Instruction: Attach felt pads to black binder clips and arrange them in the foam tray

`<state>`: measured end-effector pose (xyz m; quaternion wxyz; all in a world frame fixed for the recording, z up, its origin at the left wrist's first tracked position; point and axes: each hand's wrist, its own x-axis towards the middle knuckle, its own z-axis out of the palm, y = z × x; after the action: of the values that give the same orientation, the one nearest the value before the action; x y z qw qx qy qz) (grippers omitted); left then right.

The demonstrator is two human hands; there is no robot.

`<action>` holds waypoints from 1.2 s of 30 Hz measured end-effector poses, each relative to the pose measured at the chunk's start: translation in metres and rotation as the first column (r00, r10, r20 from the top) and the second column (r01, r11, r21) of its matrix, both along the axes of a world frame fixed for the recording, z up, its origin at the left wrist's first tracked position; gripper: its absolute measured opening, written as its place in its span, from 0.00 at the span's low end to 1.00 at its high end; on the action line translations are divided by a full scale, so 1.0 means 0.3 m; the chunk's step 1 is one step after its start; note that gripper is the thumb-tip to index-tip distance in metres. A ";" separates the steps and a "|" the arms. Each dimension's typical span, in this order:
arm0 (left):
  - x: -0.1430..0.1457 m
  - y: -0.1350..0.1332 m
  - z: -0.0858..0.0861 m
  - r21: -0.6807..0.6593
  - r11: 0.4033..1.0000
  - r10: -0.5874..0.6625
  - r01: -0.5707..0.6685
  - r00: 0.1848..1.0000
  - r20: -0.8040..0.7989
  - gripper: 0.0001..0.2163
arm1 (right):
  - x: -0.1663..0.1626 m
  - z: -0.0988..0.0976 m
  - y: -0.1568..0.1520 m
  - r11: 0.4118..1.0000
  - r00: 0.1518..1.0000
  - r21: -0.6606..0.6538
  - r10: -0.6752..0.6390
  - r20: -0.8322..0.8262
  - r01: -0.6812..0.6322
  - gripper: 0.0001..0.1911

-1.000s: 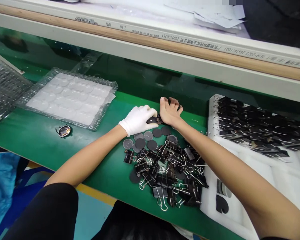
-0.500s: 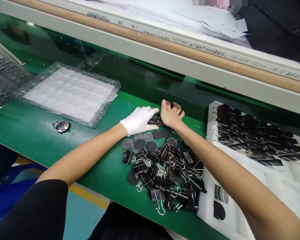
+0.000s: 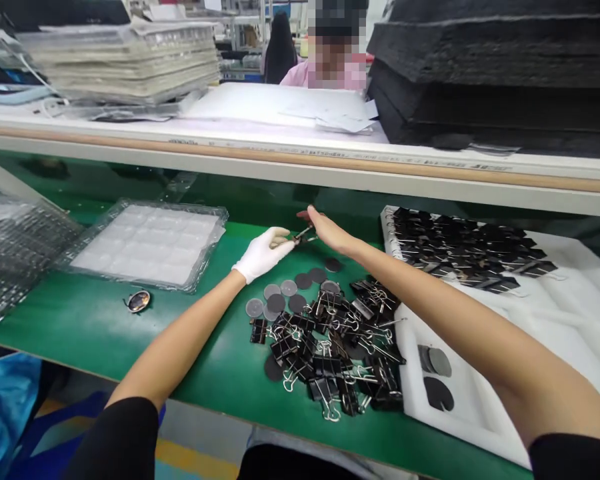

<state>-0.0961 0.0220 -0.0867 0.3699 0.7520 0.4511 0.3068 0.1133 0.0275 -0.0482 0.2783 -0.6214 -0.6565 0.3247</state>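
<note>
My left hand [image 3: 261,254], in a white glove, and my bare right hand [image 3: 327,231] meet above the green bench [image 3: 80,320]. Both pinch one black binder clip [image 3: 303,235] between their fingertips; its wire handles show between them. Just below lie several grey and black discs [image 3: 285,293]. Nearer to me sprawls a pile of black binder clips [image 3: 335,350] with silver handles.
A clear blister tray [image 3: 150,243] lies at the left, with a stack of clear trays [image 3: 15,257] beyond it and a small round part [image 3: 139,301] in front. A white foam tray [image 3: 505,347] at the right holds rows of clips. A raised shelf [image 3: 300,167] crosses behind; a person sits beyond.
The camera has tilted up, showing the shelf and the room beyond. My hands have lifted off the bench, and the right hand has turned from resting palm-down to pinching the clip.
</note>
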 end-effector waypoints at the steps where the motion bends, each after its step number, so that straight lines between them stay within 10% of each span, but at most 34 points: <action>1: -0.005 0.011 0.007 -0.014 1.000 0.028 -0.028 0.999 0.031 0.21 | 0.022 0.016 -0.017 0.986 0.990 0.094 0.143 -0.018 -0.141 0.29; 4: -0.016 0.029 0.032 -0.009 0.998 0.061 -0.061 0.998 0.028 0.20 | 0.058 0.029 -0.070 0.914 0.949 0.261 0.313 0.035 -0.311 0.27; 11: 0.015 -0.007 0.026 0.163 0.970 0.211 -0.181 0.960 -0.185 0.29 | 0.038 -0.025 -0.107 0.995 0.977 0.054 0.097 -0.192 -0.088 0.11; 20: 0.001 0.029 -0.027 0.412 0.904 0.170 0.116 0.786 -0.595 0.18 | 0.033 -0.065 -0.112 0.975 0.945 -0.058 0.191 -0.264 -0.214 0.11; 36: -0.008 0.020 -0.010 0.404 0.911 0.185 0.080 0.796 -0.576 0.24 | 0.000 -0.047 -0.123 0.976 0.972 0.015 0.219 -0.090 -0.218 0.09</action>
<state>-0.0986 0.0280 -0.0897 0.0328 0.8572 0.4919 0.1491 0.1134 -0.0095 -0.0623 0.2722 -0.5293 -0.7083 0.3795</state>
